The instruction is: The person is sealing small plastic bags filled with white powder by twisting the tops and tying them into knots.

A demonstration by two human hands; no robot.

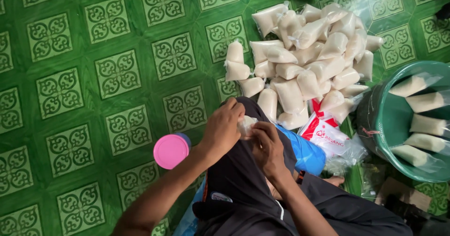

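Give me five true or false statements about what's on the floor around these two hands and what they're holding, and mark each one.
1. Both hands, left hand and right hand, pinch one small white bag. True.
2. The pile of filled white bags lies on a green patterned floor. True.
3. The round lid beside the left hand is yellow. False: it is pink.
4. The green basin is empty. False: it holds long pale bags.
5. The pile sits left of the pink lid. False: it lies up and right.
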